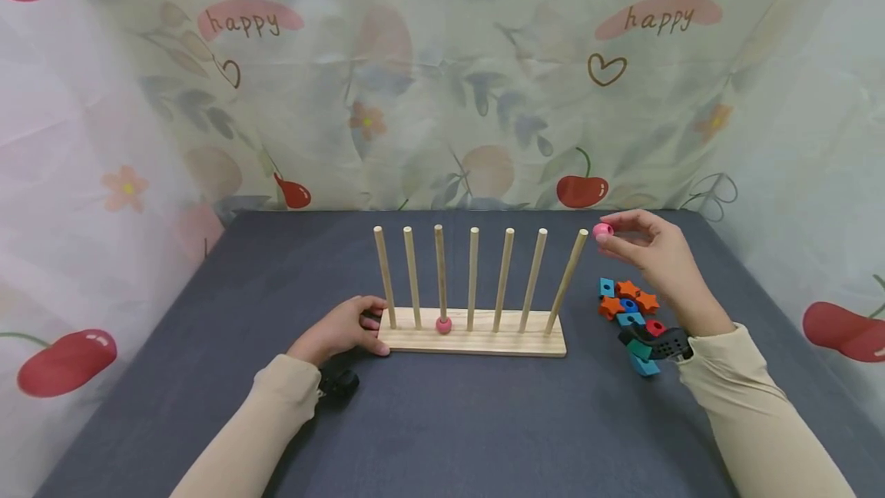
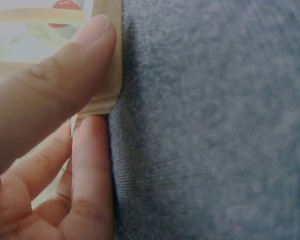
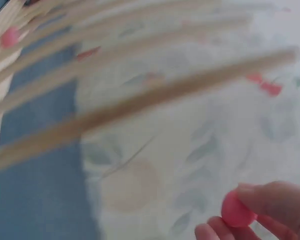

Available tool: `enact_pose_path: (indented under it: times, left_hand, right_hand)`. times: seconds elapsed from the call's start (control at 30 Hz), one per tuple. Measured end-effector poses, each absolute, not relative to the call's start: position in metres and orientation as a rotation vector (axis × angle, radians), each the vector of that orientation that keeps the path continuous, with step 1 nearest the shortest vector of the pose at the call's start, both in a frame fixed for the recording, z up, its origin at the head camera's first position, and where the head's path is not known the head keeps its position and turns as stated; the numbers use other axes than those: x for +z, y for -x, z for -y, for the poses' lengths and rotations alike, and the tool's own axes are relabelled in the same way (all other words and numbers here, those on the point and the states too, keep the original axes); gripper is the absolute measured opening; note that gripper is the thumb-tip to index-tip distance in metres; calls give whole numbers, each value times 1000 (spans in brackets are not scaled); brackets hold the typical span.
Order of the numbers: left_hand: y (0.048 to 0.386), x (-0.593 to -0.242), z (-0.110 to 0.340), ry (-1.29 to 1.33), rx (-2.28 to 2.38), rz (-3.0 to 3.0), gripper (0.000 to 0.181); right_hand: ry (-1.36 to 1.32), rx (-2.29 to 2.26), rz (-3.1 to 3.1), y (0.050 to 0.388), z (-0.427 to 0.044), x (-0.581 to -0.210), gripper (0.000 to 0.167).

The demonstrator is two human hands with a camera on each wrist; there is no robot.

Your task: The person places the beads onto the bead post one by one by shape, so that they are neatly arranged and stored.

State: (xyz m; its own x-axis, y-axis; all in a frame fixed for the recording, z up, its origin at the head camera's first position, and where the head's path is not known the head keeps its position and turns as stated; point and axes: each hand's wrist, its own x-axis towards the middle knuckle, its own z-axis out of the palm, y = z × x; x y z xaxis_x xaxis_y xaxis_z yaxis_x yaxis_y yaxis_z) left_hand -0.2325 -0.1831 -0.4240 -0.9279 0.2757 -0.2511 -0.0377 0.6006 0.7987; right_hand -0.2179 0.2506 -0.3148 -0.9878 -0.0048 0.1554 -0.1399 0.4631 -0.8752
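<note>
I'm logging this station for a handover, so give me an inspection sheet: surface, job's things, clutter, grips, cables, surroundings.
Surface: dark blue-grey tabletop.
Job's things: wooden rack with seven pegs; one pink bead at the foot of the third peg from the left; second pink bead held up near the rightmost peg's top.
Clutter: loose orange, blue and red pieces right of the rack, partly hidden by the right wrist strap.
Grips: bare hands; left grip holds the rack's left end, right grip pinches the second bead.
Cables: nothing seen.
Surroundings: printed cloth behind and on both sides.
</note>
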Motion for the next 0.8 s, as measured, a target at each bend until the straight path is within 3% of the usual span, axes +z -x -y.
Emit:
enact_pose_path:
  times: [0.47, 0.8]
  left_hand:
    - [231, -420, 182, -206, 1234, -2480, 81]
    - [231, -422, 182, -201, 1228, -2469, 81]
  right_hand:
    - [-449, 1763, 2072, 175, -203, -252, 37]
    - [-648, 1728, 1998, 167, -170, -229, 33]
